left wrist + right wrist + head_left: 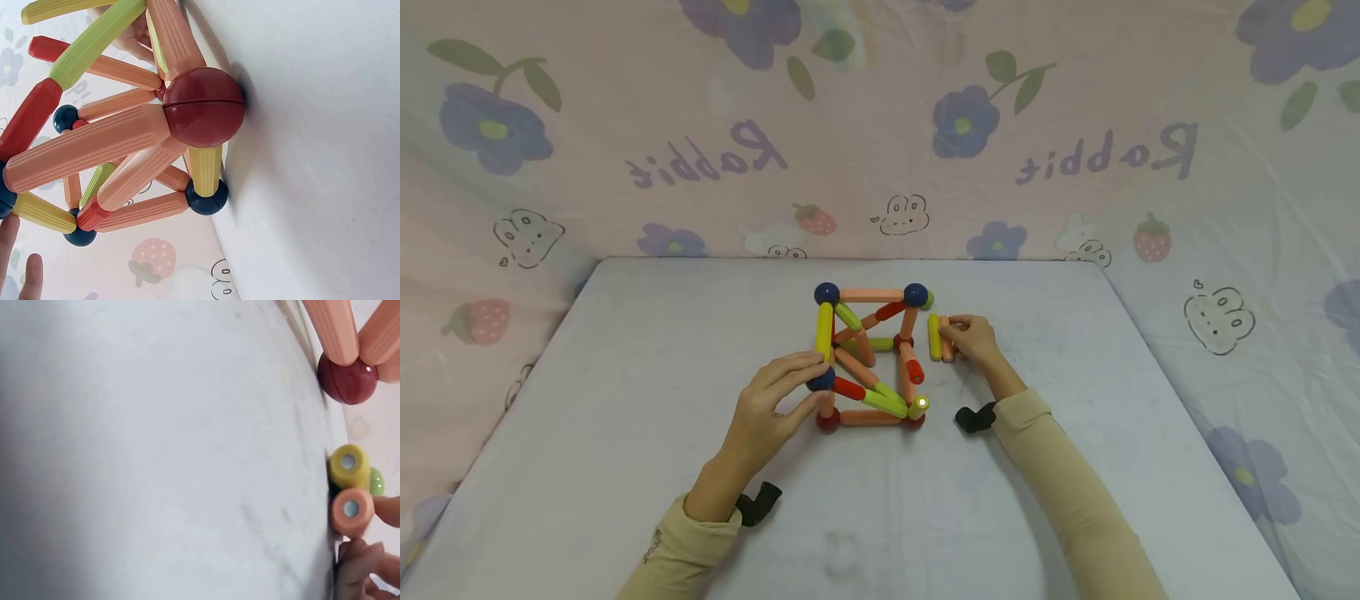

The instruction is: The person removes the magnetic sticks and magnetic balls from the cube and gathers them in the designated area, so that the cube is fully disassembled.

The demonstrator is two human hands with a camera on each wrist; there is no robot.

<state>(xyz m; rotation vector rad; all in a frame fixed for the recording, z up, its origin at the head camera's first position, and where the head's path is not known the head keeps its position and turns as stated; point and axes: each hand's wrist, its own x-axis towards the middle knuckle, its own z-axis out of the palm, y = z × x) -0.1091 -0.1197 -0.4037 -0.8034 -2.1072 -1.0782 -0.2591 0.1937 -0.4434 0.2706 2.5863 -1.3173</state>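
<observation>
A frame of magnetic rods and balls (pixel 872 417) stands on the table, with blue balls at its upper corners and dark red ones lower down. My left hand (pixel 771 402) holds the blue ball (pixel 821 380) at its near left, thumb below and fingers above. A yellow rod (pixel 824 329) runs back from that ball. Right of the frame, my right hand (pixel 976 340) pinches an orange rod (pixel 351 511) lying on the table. Against it lies a loose yellow rod (pixel 934 337). In the left wrist view, a dark red ball (pixel 205 106) fills the foreground.
A green ball (pixel 928 299) sits behind the frame's far right corner. Black wrist pieces (pixel 976 418) hang by both sleeves. The white table (pixel 625 350) meets a printed cloth (pixel 865 167) at its back and sides.
</observation>
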